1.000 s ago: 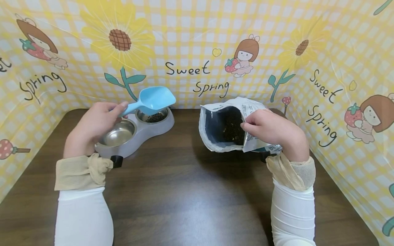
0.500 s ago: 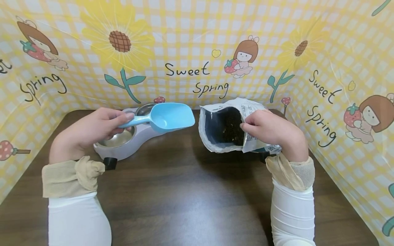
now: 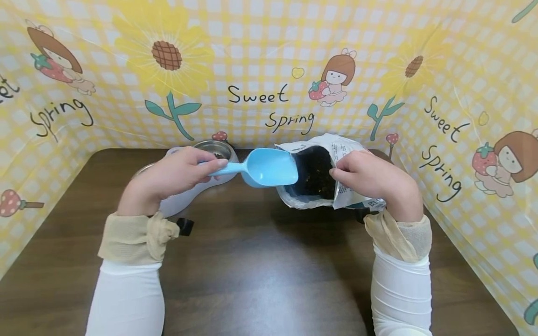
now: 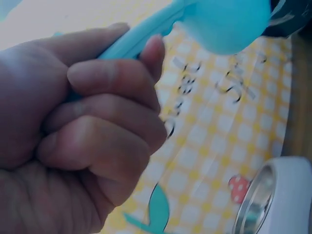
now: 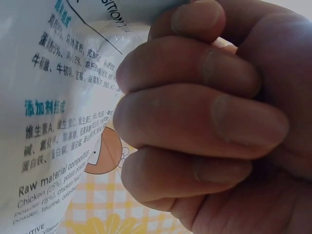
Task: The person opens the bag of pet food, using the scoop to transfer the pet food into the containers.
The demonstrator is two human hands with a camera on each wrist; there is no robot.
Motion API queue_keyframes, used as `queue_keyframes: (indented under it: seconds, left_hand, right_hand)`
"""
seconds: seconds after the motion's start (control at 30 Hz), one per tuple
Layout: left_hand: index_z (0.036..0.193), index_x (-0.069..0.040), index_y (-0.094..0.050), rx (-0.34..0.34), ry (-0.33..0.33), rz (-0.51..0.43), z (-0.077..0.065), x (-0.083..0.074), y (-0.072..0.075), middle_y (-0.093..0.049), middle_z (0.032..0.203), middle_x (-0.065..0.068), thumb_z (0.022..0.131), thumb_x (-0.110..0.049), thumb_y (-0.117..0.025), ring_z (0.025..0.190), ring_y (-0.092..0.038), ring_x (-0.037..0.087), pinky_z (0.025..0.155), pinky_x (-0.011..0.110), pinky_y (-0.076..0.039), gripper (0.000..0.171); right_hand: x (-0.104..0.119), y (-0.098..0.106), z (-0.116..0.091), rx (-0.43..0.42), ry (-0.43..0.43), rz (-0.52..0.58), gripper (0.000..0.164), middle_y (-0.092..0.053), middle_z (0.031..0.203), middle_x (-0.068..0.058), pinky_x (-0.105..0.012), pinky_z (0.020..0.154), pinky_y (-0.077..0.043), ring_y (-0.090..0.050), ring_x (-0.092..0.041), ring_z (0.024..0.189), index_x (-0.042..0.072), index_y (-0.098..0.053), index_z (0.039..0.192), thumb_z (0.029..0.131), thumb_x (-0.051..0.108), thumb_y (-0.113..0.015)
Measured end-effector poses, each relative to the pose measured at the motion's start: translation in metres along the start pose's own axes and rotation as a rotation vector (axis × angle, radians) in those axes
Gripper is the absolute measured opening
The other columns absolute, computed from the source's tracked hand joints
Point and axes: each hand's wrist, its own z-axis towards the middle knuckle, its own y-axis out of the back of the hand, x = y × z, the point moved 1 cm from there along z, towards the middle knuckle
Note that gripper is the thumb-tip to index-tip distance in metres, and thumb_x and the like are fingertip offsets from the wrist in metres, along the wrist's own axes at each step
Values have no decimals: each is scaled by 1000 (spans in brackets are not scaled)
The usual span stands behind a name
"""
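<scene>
My left hand (image 3: 174, 175) grips the handle of a light blue scoop (image 3: 269, 169), fingers curled round it in the left wrist view. The scoop's bowl is empty, and its front edge overlaps the mouth of a white pet food bag (image 3: 345, 144). Dark brown kibble (image 3: 318, 179) lies inside the open bag. My right hand (image 3: 371, 177) pinches the bag's edge at the right of the opening. In the right wrist view its fingers are curled beside the printed bag wall (image 5: 53, 126).
Behind the left hand stands a white double pet bowl (image 3: 180, 199) with steel dishes; the far dish (image 3: 216, 148) holds some dark kibble, the near one is mostly hidden. A yellow checked cloth (image 3: 260, 46) rises behind the brown wooden table (image 3: 260, 270).
My left hand has carried the scoop rightward from above the double bowl to the bag's mouth. The right hand and the bag have stayed where they were.
</scene>
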Motion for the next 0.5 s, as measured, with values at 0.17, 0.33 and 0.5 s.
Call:
queue_keyframes:
  seconds: [0.17,0.33,0.5]
  left_hand:
    - [77,-10,-67,-31,-53,73,15,-16,-21,-45,61,-2,101,-42,-53,52,-32,13,51,26,-31,43]
    - [70,-12,-61,-59,-54,162,18,-32,-37,-37,58,-3,100,-42,-54,49,-30,13,47,26,-29,43]
    - [66,-12,-52,-129,-102,255,26,-44,-57,-36,56,-3,99,-37,-58,48,-36,13,49,26,-33,42]
  right_hand:
    - [2,0,-1,-5,5,10,50,-30,48,7,-27,46,-34,-34,-11,42,15,-41,50,99,16,-51]
    - [4,-1,0,-3,-6,-4,50,-30,47,6,-27,46,-34,-35,-11,41,16,-41,50,98,17,-51]
    - [5,-1,2,9,-18,-15,49,-31,48,6,-27,46,-34,-37,-13,43,15,-43,49,98,17,-51]
